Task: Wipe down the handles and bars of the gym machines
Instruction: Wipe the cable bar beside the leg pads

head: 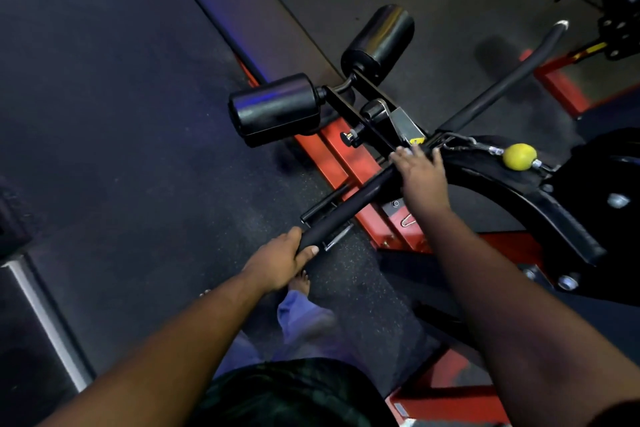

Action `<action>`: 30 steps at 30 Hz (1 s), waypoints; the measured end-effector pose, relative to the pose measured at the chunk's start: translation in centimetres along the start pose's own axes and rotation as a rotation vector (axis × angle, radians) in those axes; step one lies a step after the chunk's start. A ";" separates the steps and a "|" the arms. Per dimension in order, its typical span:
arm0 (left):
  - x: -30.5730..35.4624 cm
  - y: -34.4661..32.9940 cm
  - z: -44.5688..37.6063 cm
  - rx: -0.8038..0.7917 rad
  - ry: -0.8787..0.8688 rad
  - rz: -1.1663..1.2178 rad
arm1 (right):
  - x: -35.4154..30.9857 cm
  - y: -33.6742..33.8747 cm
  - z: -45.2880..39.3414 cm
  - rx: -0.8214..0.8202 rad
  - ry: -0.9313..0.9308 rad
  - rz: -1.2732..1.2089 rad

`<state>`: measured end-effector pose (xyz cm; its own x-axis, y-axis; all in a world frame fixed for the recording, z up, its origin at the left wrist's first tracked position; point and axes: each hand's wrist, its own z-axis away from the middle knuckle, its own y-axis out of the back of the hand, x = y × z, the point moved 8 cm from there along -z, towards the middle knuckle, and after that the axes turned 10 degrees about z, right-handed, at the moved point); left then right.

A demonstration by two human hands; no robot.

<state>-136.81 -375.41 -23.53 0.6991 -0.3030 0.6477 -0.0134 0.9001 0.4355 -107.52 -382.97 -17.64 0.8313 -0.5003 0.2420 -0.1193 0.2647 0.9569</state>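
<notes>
A long black pull bar (349,199) runs diagonally from lower left to upper right, hung on a cable with a yellow ball stop (518,156). My left hand (282,258) grips the bar's padded near end, thumb wrapped under it. My right hand (420,172) grips the bar at its middle, beside the cable clip, fingers curled over the top. A dark cloth (485,156) seems to trail from under that hand toward the ball, though it is hard to tell against the black frame.
The red machine frame (346,170) carries two black roller pads (277,107) and a long dark bench (242,10). A curved black arm (554,215) sweeps right. My bare foot and blue trouser leg (301,302) stand on speckled rubber floor. Another red machine (568,87) stands at far right.
</notes>
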 end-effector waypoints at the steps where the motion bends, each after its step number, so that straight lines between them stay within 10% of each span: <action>1: 0.0 0.0 0.1 0.004 0.000 0.001 | 1.0 0.2 -0.9 -0.028 -0.021 0.044; 18: 0.6 0.2 0.5 -0.002 0.000 0.005 | 1.9 -0.8 -0.8 0.025 -0.167 -0.024; 22: 0.6 0.1 0.6 0.004 -0.009 -0.001 | -0.8 -0.3 3.1 0.140 -0.371 -0.484; 27: 0.2 0.2 0.5 0.010 -0.013 0.011 | -8.7 -0.7 7.7 0.230 0.177 -0.414; 30: 0.3 0.4 0.7 0.023 -0.021 0.013 | -4.3 -0.6 4.5 0.197 0.094 -0.222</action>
<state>-137.14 -375.33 -22.69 0.6836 -0.2979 0.6663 -0.0389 0.8967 0.4409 -113.51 -384.71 -18.52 0.8943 -0.4472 0.0162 -0.0242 -0.0122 0.9996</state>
